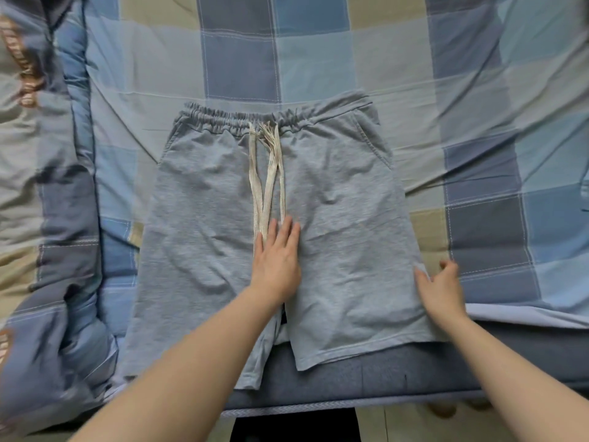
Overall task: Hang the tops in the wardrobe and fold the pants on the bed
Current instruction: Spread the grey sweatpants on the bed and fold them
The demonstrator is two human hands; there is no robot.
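Note:
Grey shorts point(204, 224) lie spread flat on the bed, elastic waistband at the far end, both legs reaching toward the bed's near edge. A pale drawstring point(266, 180) runs down the middle from the waistband. My left hand point(277, 260) lies flat with straight fingers on the crotch area, covering the drawstring's lower ends. My right hand point(441, 287) is at the outer side seam of the right leg; its thumb and curled fingers pinch the fabric edge there.
The bed sheet point(318, 59) is a blue, grey and beige check. A bunched quilt point(47, 218) in the same pattern fills the left side. The bed's near edge point(414, 393) runs under my forearms, with floor below.

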